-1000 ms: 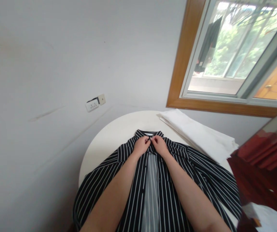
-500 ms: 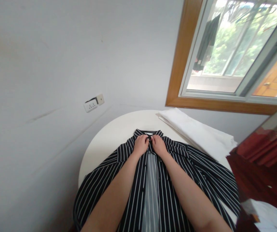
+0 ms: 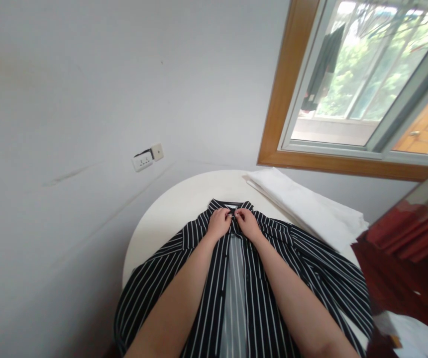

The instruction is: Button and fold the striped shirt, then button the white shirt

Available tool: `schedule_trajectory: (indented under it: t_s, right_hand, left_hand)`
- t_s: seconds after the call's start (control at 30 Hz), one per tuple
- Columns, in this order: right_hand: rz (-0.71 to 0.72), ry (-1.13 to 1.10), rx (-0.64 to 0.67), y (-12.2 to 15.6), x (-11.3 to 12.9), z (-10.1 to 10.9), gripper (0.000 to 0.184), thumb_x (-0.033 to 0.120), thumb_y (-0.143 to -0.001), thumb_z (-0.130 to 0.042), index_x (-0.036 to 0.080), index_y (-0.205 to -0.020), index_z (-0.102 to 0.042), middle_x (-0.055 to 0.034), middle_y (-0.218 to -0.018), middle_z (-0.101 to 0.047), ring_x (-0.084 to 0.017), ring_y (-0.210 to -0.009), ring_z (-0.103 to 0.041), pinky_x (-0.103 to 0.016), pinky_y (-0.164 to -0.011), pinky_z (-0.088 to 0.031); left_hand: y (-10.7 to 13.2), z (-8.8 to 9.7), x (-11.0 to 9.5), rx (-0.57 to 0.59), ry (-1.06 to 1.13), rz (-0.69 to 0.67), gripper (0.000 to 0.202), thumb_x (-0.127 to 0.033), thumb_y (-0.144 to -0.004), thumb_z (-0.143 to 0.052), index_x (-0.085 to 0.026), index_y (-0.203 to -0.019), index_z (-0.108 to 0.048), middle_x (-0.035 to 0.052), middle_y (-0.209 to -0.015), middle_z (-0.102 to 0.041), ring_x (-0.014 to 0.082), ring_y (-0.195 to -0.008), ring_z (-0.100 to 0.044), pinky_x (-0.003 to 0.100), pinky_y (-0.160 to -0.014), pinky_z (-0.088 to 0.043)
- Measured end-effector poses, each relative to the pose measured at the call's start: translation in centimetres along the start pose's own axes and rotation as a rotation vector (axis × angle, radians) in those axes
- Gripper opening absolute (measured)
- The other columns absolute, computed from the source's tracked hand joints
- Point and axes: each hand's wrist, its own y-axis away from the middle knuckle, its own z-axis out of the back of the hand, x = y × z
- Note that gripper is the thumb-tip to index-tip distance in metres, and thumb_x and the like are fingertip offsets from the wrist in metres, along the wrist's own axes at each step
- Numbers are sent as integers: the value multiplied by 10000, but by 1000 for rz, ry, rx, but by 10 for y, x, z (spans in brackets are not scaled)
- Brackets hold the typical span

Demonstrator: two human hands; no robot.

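**Both hands pinched at the collar of a striped shirt**

Head view: the striped shirt (image 3: 303,258) lies spread face up on a round white table (image 3: 169,209), collar at the far side, front hanging open lower down. The left hand (image 3: 218,223) and right hand (image 3: 249,223) sit side by side just under the collar, fingers curled and pinching the two front edges together. A folded white cloth (image 3: 311,204) lies just right of the shirt, under the window (image 3: 348,74).
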Motion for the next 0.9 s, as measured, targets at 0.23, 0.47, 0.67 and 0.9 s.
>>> schedule_trajectory:
  t_s: [0.23, 0.47, 0.67, 0.9]
  right_hand:
    - [-32, -74, -7, -2, -1, 0, 164, 240, -809, -475, 177, -866, -616, -36, -837, -626, -161, -772, -566, -296, -758, -446]
    - [-73, -37, -18, 0, 2, 1, 180, 200, -805, -479, 178, -859, -649, -42, -846, -644, -167, -792, -581, -309, -781, -451]
    - [-59, 17, -16, 1, 6, 2, 201, 149, -784, -511, 169, -902, -672, -56, -898, -632, -161, -840, -577, -308, -834, -444]
    - [-132, 346, -64, 5, 23, 20, 248, 89, -764, -490, 171, -905, -677, -90, -936, -599, -209, -934, -524, -341, -876, -393]
  left_hand:
    - [2, 3, -4, -31, 11, -5, 110, -214, -804, -554, -166, -886, -608, 41, -823, -613, 179, -834, -556, 310, -802, -425]
    - [5, 3, -5, -105, 130, 80, 100, -183, -808, -538, -188, -887, -598, 23, -816, -643, 155, -793, -596, 277, -752, -449]
    - [4, 7, -4, -84, 182, 113, 115, -169, -820, -515, -188, -866, -620, 26, -810, -657, 155, -799, -606, 286, -788, -457]
    - [11, 17, -15, -189, -142, 172, 268, -134, -758, -571, -223, -1011, -576, 69, -1031, -572, 241, -1030, -481, 389, -915, -373]
